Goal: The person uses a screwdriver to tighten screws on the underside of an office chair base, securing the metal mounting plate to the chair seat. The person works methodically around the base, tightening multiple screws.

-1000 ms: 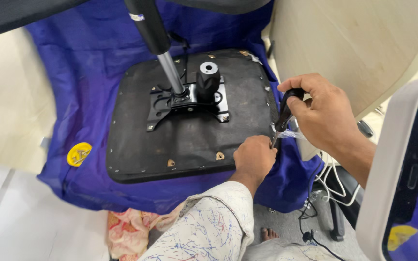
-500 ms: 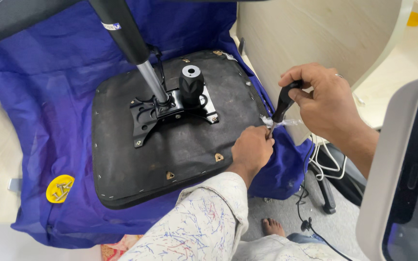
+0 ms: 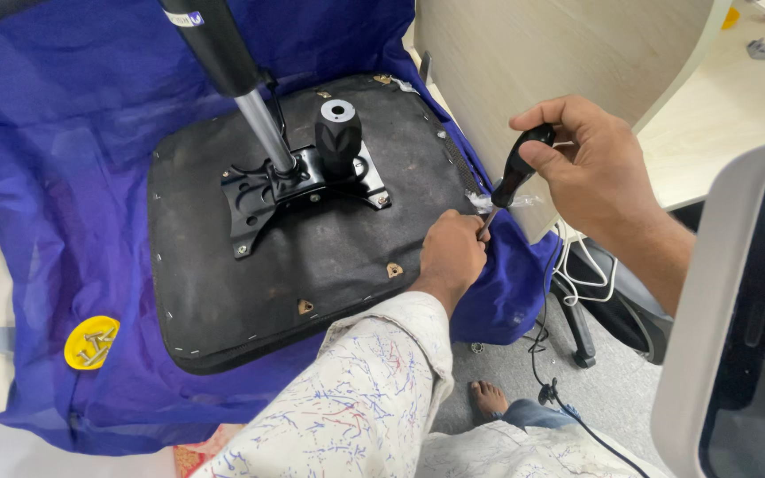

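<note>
My right hand [image 3: 599,168] is closed around the black handle of a screwdriver [image 3: 513,177], right of centre in the frame; its tip meets the right edge of the seat base [image 3: 312,257]. My left hand [image 3: 452,257] presses there, fingers curled, pinching the blue cloth [image 3: 64,177]. The tool seems light and stiff, best held by the handle; the cloth is soft. At lower left, a yellow lid [image 3: 90,343] holds loose screws.
</note>
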